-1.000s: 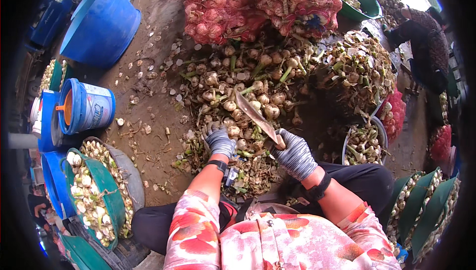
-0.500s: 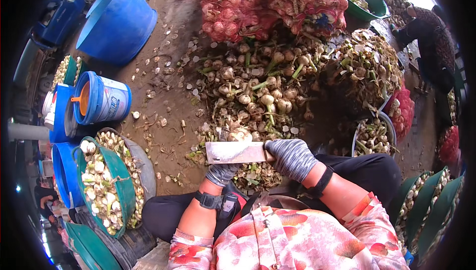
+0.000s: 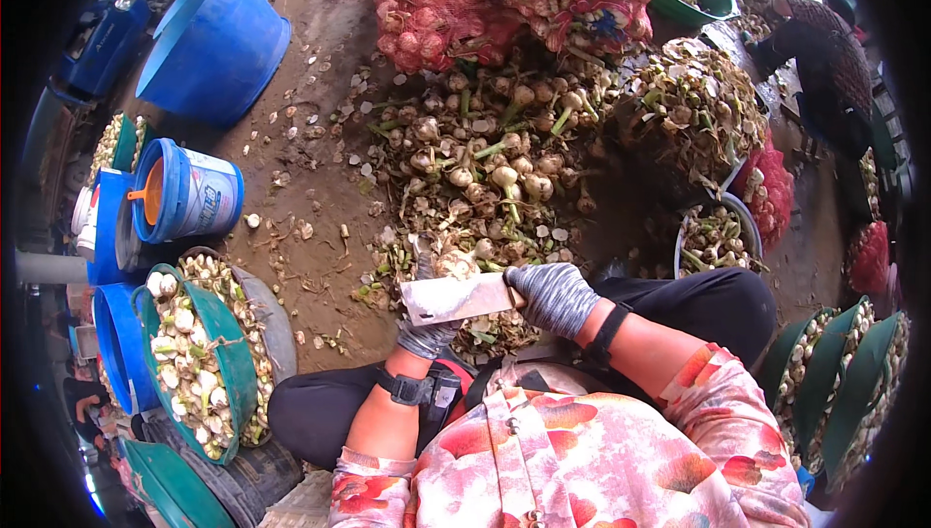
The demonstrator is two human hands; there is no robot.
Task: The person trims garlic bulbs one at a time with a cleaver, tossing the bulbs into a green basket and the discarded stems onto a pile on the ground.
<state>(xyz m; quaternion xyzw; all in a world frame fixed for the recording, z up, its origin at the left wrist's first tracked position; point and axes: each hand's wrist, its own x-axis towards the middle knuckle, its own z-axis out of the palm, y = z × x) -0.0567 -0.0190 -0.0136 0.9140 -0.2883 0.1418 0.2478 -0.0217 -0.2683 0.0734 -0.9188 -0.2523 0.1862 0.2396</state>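
Note:
My right hand (image 3: 558,293), in a grey knit glove, is wrapped round the handle of a broad cleaver (image 3: 454,299). The blade points left and lies across my gloved left hand (image 3: 427,336), hiding much of it. A garlic bulb (image 3: 458,264) shows just beyond the blade's far edge, beside the left fingers that hold it; their exact grip is covered. In front of both hands spreads a heap of garlic bulbs with stems (image 3: 485,164). Trimmed scraps (image 3: 490,336) lie under the blade, between my legs.
Red mesh sacks of garlic (image 3: 441,9) stand beyond the heap. To the left are a green basket of garlic (image 3: 199,373), a blue bucket (image 3: 208,193) and a large blue tub (image 3: 218,48). A husk pile (image 3: 698,106) and a garlic-filled basin (image 3: 718,237) sit right; another person (image 3: 824,67) is farther off.
The cleaver has tilted, its left end now lower than its handle end. A left finger has come into sight beyond the blade. The whole view has shifted slightly.

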